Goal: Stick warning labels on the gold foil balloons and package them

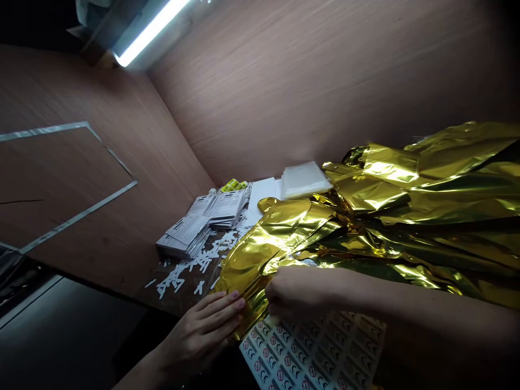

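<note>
The left hand (pixel 209 330) is lying with its fingers pressed close together, extended over the lower edge of a gold foil shape (pixel 252 252); its thumb is hiding from view, so I cannot tell whether it is pinching the foil. The right hand (pixel 292 292) is curling in on itself beside that foil, its fingertips hidden, and I cannot tell what, if anything, they are gripping. Below it, one sticker sheet (pixel 284 360) is showing rows of repeating CE marks and red-ringed symbols. The foil shape is lying before both hands, and one gold foil heap (pixel 459 184) is spreading off to the right. Beyond, three card stacks (pixel 184 233) are standing among many white scraps (pixel 203 260), with yellow labels (pixel 233 185) lying behind, and a white sheet (pixel 260 200) and one pile of clear sleeves (pixel 304 179) lying farther right. One lit tube (pixel 150 32) is shining above. Overlapping layers are keeping the foil pieces from being counted; the picture's bottom edge is cutting off the sticker sheet, the right edge is cutting off the heap, and the cards' print is staying too small to read.
</note>
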Tool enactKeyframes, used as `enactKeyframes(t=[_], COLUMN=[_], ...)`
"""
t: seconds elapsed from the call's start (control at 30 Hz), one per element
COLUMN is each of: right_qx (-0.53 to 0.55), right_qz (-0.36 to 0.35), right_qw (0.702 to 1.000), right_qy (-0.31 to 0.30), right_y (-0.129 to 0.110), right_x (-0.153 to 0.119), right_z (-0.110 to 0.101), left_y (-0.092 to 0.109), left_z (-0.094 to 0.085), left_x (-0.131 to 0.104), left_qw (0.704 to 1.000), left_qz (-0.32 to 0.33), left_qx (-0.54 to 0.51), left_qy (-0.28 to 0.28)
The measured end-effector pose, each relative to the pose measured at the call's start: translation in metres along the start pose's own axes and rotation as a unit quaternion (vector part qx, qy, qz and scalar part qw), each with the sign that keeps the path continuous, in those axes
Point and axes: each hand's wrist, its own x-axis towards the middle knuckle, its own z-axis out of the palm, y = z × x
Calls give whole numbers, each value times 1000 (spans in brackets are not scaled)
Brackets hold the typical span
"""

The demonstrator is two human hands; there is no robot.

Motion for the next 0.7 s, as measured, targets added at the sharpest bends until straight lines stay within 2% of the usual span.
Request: enactKeyframes(t=[0.13,0.2,0.3,0.4,0.47,0.6,0.7], right_qx=[15,33,59,71,82,68,39], right_qz=[-1,-6,-6,14,19,-23,-85], right_qw=[999,999,997,996,996,997,994], right_qy=[-32,-13,41,51,33,-12,-53], right_y=[2,5,9,8,3,-18,-39], right_x=[-11,-23,-46,-68,-79,-91,-91], right_z=[-24,-43,-74,-97,-105,-108,-98], left_y=[1,-7,-27,-52,-66,-88,-98], left_z=[-5,-12,-31,-54,-66,-82,-85], left_x=[12,20,39,67,89,134,161], left_qw=[985,962,910,859,842,827,830], left_qz=[-65,-108,-233,-365,-391,-316,-265], left_qx=[-145,-229,-331,-359,-362,-402,-403], left_qy=[64,100,92,-8,-83,-233,-279])
